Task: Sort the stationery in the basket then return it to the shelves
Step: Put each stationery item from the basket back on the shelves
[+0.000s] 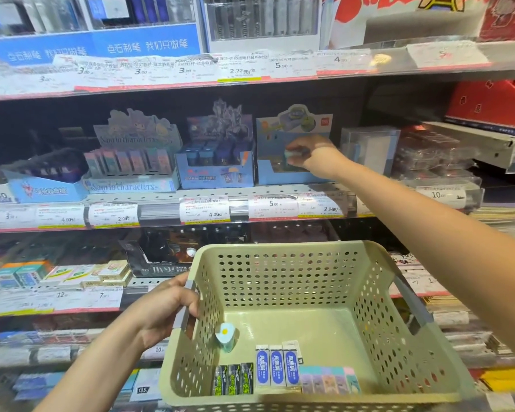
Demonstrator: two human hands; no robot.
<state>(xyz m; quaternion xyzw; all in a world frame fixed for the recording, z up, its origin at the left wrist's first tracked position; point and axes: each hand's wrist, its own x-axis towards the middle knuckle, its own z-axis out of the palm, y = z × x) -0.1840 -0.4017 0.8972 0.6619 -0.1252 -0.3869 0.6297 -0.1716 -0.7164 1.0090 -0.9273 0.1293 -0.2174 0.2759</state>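
Note:
A pale green perforated basket (369,292) fills the lower middle of the view. My left hand (167,307) grips its grey left handle. Inside lie a small teal item with an egg print (227,337), three blue-and-white erasers (277,367), three dark erasers (234,379) and several pastel erasers (329,379). My right hand (312,154) reaches into a light blue display box (280,173) on the middle shelf, pinching a small mint item (292,153) of the same kind.
To the left of that box, the middle shelf holds a blue display box (214,168) and a pastel character eraser box (131,173). Price tags (204,211) line the shelf edge. Clear plastic cases (369,144) stand to the right. Lower shelves carry boxed erasers (72,275).

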